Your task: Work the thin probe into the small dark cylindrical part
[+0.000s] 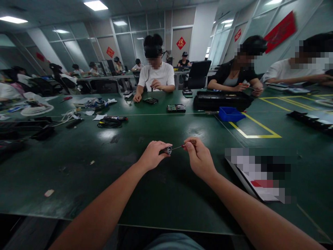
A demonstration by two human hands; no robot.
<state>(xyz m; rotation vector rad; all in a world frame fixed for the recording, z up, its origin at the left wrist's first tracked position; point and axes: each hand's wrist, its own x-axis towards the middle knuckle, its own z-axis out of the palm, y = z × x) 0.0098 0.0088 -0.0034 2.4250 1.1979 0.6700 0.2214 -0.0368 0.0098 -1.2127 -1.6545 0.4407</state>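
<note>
My left hand (155,152) is closed around a small grey cylinder (169,150) whose round, hollow-looking end faces right. Most of its body is hidden by the fingers, and I cannot make out what kind of part it is. In my right hand (199,156) is a screwdriver (178,147), held near its reddish handle between thumb and fingers. Its thin metal shaft points left, with the tip at the cylinder's open end. Whether the tip touches the inside is too small to tell. Both hands are held above the green table (161,198).
A blue bin (231,114) stands by a long black case (222,100). A hard drive (176,108) lies beyond my hands, and a coiled black cable (111,121) to the left. A pale, partly blurred flat object (244,180) lies right. Co-workers sit across the table.
</note>
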